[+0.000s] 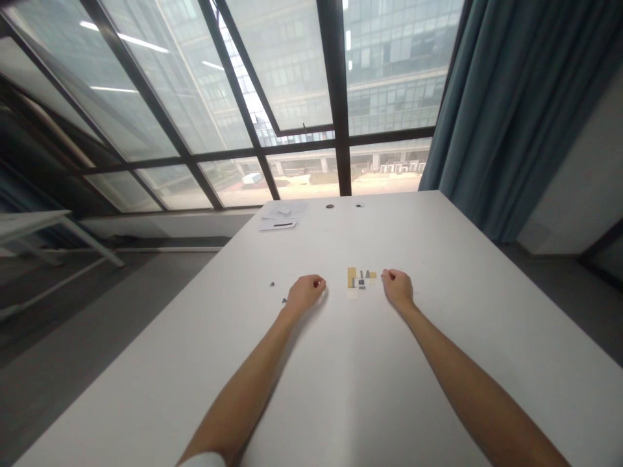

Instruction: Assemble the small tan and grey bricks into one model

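Note:
A small cluster of flat pieces lies on the white table [321,363] between my hands. It has yellow pieces [351,273], small dark grey pieces [361,283] and a pale, cream-coloured piece [353,294]; their kind is too small to tell. To the left of the cluster, my left hand [306,292] is closed in a pinch, thumb against fingers. My right hand [399,288] rests close to the cluster's right side, its fingers curled together. Anything in either hand is too small or hidden. Beside my left hand lie two tiny dark bits [272,284].
Papers [280,214] with a dark strip lie at the table's far left corner. Two round fittings [329,206] sit near the far edge. Beyond stand large windows, and a blue curtain [487,117] hangs on the right. Another table [39,220] stands at far left.

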`<state>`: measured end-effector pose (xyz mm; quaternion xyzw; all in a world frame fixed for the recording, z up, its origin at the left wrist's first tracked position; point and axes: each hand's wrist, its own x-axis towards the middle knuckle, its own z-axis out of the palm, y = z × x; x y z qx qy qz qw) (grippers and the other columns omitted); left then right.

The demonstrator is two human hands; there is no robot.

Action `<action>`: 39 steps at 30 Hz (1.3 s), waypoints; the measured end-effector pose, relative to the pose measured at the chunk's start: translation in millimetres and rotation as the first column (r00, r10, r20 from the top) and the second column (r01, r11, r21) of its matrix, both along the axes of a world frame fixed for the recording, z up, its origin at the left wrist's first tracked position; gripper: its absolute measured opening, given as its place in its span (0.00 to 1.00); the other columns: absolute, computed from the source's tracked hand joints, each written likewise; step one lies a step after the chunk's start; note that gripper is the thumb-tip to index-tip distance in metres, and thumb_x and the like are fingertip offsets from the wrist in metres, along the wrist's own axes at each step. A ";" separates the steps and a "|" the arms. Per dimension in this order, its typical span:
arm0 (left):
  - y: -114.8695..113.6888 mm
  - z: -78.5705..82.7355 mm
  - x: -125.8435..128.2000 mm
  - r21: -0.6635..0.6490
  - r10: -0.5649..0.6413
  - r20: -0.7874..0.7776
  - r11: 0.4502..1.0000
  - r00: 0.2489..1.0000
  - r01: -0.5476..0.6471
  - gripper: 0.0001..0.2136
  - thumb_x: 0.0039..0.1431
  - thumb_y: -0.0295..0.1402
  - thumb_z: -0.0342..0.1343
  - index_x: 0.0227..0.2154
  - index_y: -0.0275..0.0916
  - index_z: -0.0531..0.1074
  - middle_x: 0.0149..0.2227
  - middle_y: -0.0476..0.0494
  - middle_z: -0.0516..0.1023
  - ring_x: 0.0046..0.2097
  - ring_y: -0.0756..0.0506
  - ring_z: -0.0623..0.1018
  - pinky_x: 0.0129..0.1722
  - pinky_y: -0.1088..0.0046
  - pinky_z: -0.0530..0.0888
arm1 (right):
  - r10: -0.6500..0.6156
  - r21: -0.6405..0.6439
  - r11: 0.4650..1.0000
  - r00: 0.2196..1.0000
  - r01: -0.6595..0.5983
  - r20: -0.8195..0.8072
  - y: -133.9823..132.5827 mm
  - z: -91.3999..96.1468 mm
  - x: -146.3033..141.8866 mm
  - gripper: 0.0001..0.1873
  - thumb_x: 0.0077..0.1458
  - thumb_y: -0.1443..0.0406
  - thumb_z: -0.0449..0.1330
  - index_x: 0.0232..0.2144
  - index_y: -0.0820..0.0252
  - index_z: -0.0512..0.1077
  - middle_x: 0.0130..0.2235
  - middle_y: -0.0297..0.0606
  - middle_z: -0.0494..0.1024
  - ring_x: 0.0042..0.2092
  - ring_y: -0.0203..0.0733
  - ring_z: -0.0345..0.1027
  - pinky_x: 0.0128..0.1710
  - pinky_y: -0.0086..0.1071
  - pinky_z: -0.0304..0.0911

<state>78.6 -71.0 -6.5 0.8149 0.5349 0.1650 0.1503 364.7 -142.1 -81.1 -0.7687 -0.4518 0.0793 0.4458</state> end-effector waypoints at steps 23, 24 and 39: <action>38.6 7.4 -58.0 -0.106 0.247 -0.351 0.948 0.903 -0.300 0.10 0.49 0.34 0.64 0.35 0.39 0.83 0.38 0.33 0.84 0.41 0.36 0.83 0.37 0.68 0.75 | -0.009 -0.020 1.000 1.000 0.009 0.005 0.5 1.3 -1.0 0.22 0.60 0.55 0.51 0.22 0.59 0.74 0.23 0.36 0.73 0.26 0.38 0.58 0.28 0.31 0.48; 38.3 6.1 -57.8 -0.104 0.247 -0.351 0.949 0.904 -0.299 0.10 0.49 0.34 0.64 0.35 0.39 0.83 0.38 0.33 0.84 0.41 0.36 0.83 0.37 0.68 0.75 | -0.011 -0.021 1.000 1.000 0.011 0.005 0.3 1.9 -1.2 0.22 0.60 0.55 0.51 0.21 0.59 0.74 0.23 0.36 0.73 0.26 0.38 0.58 0.28 0.31 0.48; 20.4 10.4 -31.6 0.031 0.188 -0.260 0.982 0.947 -0.186 0.08 0.55 0.35 0.60 0.34 0.41 0.82 0.40 0.38 0.83 0.42 0.39 0.80 0.39 0.69 0.73 | -0.013 0.005 1.000 1.000 0.013 0.010 0.3 0.5 -1.2 0.22 0.60 0.55 0.52 0.20 0.59 0.72 0.22 0.36 0.72 0.26 0.37 0.58 0.28 0.31 0.47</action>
